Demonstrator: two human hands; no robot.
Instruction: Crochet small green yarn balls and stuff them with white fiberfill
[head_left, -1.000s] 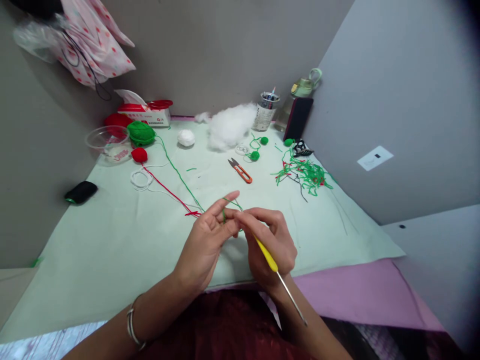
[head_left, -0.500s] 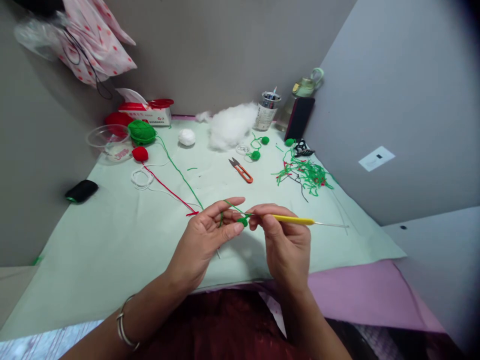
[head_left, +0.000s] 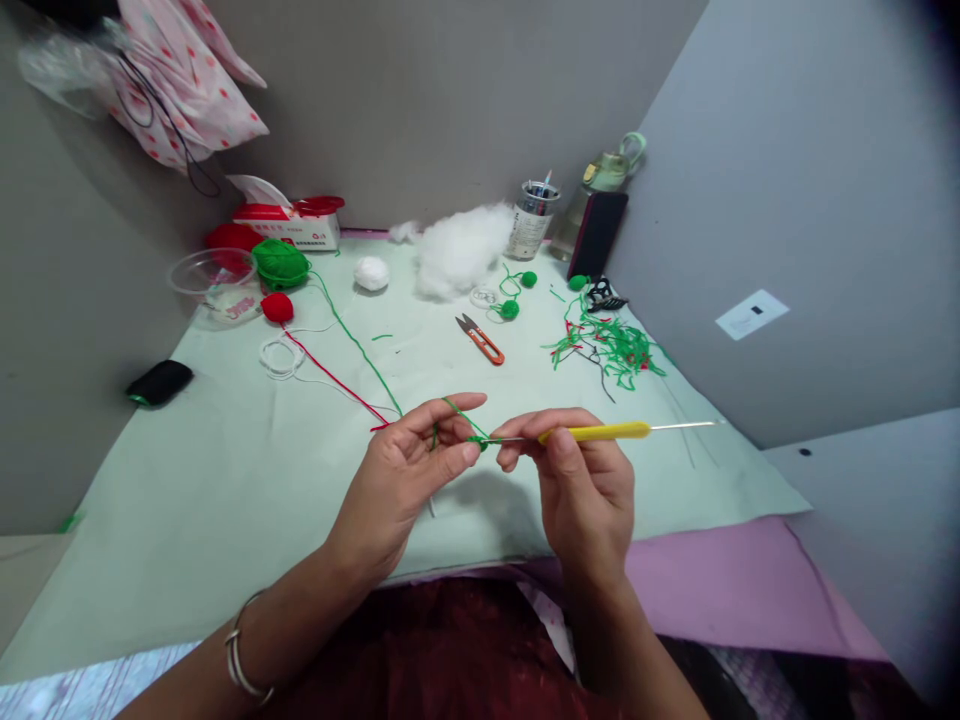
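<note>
Between its thumb and fingers, my left hand [head_left: 405,470] pinches a small green crochet piece [head_left: 481,444]. Green yarn [head_left: 367,362] loops over the raised index finger and runs back to a green yarn ball [head_left: 280,262]. My right hand [head_left: 589,485] grips a crochet hook [head_left: 607,432] by its yellow handle, its shaft pointing left. The hook's tip meets the green piece, though the exact stitch is too small to make out. A second thin metal end sticks out of the handle on the right.
Beyond my hands lie orange thread snips [head_left: 481,340], white stuffing [head_left: 461,252] and a white ball [head_left: 371,274]. Yarn scraps [head_left: 619,350] are heaped at right, near a phone [head_left: 598,236] and a bottle [head_left: 577,215]. A red ball [head_left: 277,307] and a black object [head_left: 160,382] sit left.
My right hand and the crochet hook have shifted right, and the hook lies more level. My left hand has moved slightly left, still pinching the green piece.
</note>
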